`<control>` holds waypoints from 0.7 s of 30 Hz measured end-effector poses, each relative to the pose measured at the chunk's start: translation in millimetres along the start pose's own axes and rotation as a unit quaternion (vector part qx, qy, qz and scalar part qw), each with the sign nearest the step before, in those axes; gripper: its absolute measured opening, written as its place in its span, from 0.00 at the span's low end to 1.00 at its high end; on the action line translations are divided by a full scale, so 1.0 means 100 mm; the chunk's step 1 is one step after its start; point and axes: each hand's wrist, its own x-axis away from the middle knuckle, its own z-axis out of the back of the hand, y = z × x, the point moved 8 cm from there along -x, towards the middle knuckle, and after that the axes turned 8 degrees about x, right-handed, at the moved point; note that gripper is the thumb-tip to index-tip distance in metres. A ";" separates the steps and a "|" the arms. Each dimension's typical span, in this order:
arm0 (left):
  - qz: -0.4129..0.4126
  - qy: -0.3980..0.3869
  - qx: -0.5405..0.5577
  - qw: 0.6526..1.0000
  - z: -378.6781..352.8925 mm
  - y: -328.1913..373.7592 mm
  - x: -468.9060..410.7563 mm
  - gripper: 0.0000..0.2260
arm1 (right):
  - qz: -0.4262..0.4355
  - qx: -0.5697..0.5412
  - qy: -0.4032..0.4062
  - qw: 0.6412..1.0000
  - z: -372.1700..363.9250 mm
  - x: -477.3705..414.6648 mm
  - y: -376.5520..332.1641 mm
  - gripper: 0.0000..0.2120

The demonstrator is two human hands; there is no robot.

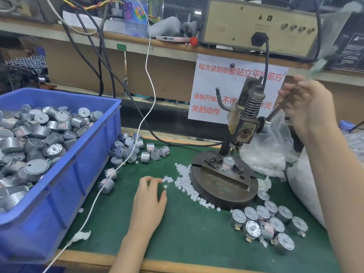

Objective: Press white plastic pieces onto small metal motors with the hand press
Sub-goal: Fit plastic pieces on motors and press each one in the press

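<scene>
Gripping lever (275,112), ram (235,147) clear above motor (228,163)

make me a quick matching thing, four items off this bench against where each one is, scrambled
1 left hand
2 right hand
3 blue bin
4 lone motor

a gripping the press lever
b far left, full of motors
c at the white pieces on the green mat
d in the fixture on the round press base

Pairs: 1-c, 2-a, 3-b, 4-d

Beige power unit (256,26) on shelf (167,43), water bottle (136,16), red-lettered paper notice (208,91), white cable (149,83) across green mat (187,233)
</scene>
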 end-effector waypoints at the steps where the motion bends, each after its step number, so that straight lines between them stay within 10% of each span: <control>1: -0.019 0.000 -0.032 0.999 -0.01 0.02 0.01 0.15 | 0.031 0.010 -0.004 0.999 0.04 0.12 -0.05 0.09; 14: -0.065 -0.025 -0.151 0.986 -0.17 0.03 0.02 0.15 | 0.147 0.080 0.048 0.985 0.15 0.54 0.20 0.15; 18: -0.057 -0.009 -0.124 0.991 -0.12 0.01 0.02 0.11 | 0.029 0.193 0.118 0.974 0.27 0.63 0.85 0.16; 21: -0.051 -0.006 -0.109 0.993 -0.10 0.02 0.02 0.11 | -0.083 0.333 0.026 0.939 0.13 0.80 1.56 0.19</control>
